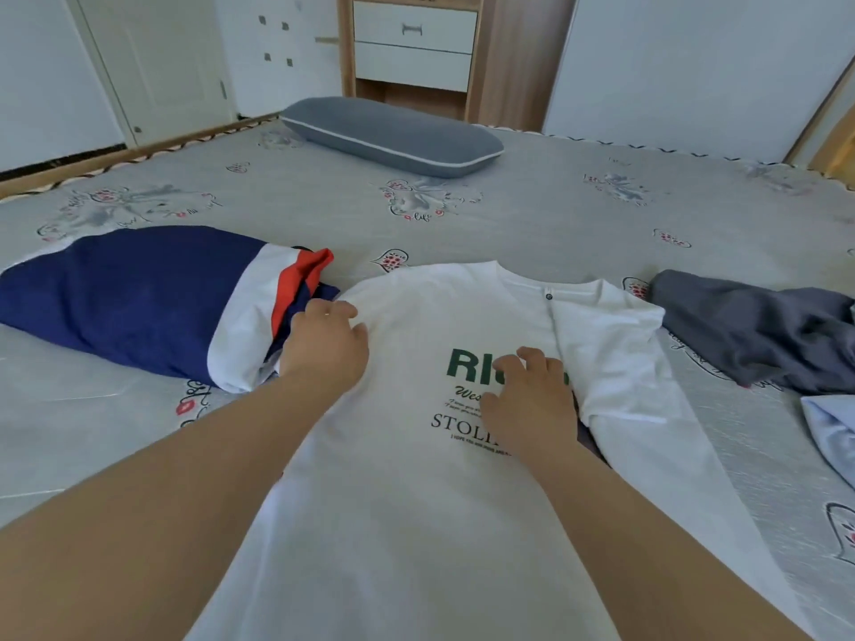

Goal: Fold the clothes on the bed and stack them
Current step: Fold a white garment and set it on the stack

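Matt white cloth shirt (416,478) with smooth green print, on a matt woven bedsheet (532,215) beside wood-grain drawers (412,43)

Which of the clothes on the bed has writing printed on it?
The white shirt under both hands, with green and black lettering. The navy garment and grey garment show none.

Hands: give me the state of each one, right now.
Left hand: open, fingers loosely bent, resting on the white T-shirt near its shoulder.
Right hand: open, fingers spread, pressing on the T-shirt's print.
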